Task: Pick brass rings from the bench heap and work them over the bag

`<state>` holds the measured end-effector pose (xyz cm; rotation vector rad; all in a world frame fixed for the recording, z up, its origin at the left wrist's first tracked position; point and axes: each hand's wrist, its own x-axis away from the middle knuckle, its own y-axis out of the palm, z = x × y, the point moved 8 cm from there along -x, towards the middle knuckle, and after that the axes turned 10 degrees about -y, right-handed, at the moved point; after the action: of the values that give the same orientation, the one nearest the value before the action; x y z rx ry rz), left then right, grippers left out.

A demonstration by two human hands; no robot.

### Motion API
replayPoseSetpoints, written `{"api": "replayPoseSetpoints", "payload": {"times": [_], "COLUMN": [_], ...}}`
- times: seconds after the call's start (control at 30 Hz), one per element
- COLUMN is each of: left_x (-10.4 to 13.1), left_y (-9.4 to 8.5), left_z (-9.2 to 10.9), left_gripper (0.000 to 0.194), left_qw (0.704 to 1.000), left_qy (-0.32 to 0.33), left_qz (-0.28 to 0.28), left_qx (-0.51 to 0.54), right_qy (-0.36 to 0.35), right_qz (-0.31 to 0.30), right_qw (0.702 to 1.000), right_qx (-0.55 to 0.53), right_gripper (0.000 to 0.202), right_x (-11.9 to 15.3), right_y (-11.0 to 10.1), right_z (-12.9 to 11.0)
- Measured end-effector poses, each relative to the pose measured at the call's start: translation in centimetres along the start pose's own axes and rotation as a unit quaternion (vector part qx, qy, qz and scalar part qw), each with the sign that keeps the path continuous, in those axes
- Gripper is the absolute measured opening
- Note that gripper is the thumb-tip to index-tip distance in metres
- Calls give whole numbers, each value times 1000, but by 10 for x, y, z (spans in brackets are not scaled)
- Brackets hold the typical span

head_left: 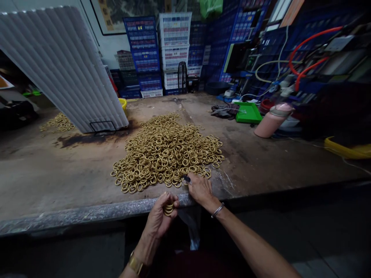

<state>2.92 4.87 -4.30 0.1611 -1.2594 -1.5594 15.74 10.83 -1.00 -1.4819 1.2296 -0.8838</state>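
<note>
A broad heap of brass-coloured rings (pixel 168 150) lies on the worktable, close to its front edge. My left hand (pixel 158 217) is closed around several stacked brass rings (pixel 168 209), held just in front of the table edge. Beside it, at the near right side of the heap, my right hand (pixel 200 190) is closed on a small dark rod-like tool (pixel 187 178). The tool's end sticks out past the fingers, over the nearest rings. Its other part is hidden in the hand, so its exact kind does not show.
A tall corrugated pale panel (pixel 60 65) stands on a black wire stand (pixel 102 128), with more rings (pixel 59 122) behind it. To the right are a green tray (pixel 248 112), a pink bottle (pixel 273 121) and a yellow tray (pixel 346 150). Stacked crates (pixel 175 31) line the back.
</note>
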Motion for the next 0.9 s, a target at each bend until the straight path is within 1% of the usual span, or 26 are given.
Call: {"api": "replayPoseSetpoints", "payload": {"times": [0.07,0.17,0.23,0.3,0.37,0.43,0.5,0.57,0.63,0.67,0.7,0.73,0.77,0.83,0.9], "left_x": [-2,-6,-9,-10,-8,-3,1,2,2,2,1,1,0,-1,-2], "left_y": [2,5,5,7,15,25,33,38,41,41,40,38,36,33,32], "left_z": [1,5,9,17,26,34,37,36,34,33,32,30,29,27,24], "left_gripper": [23,25,24,24,24,22,22,21,21,20,19,17,15,11,13], "left_qw": [1000,992,976,947,906,860,827,816,822,831,844,859,875,900,911], "left_qy": [11,47,78,128,199,270,312,319,304,292,276,259,242,211,189], "left_qz": [12,39,74,102,107,98,83,59,41,39,42,48,56,69,76], "left_qx": [-23,-107,-189,-276,-359,-422,-461,-479,-480,-472,-459,-439,-415,-375,-357], "right_qy": [-12,-35,-49,-50,-38,-7,39,82,104,108,109,106,100,70,22], "right_qz": [25,84,115,120,101,74,46,14,-15,-26,-31,-28,-22,-1,24], "right_qw": [999,991,979,961,933,894,851,805,767,756,752,756,766,803,846], "right_qx": [-30,-98,-161,-244,-344,-441,-522,-588,-633,-645,-649,-646,-635,-593,-532], "right_gripper": [18,14,15,18,17,15,12,12,15,16,15,15,15,17,19], "right_x": [0,-1,-3,-4,-5,-3,0,4,8,8,9,9,9,8,6], "right_y": [-3,-10,-14,-14,-10,-3,5,13,18,20,21,20,19,14,7], "right_z": [2,4,5,6,5,3,2,-1,-6,-8,-9,-10,-10,-10,-13]}}
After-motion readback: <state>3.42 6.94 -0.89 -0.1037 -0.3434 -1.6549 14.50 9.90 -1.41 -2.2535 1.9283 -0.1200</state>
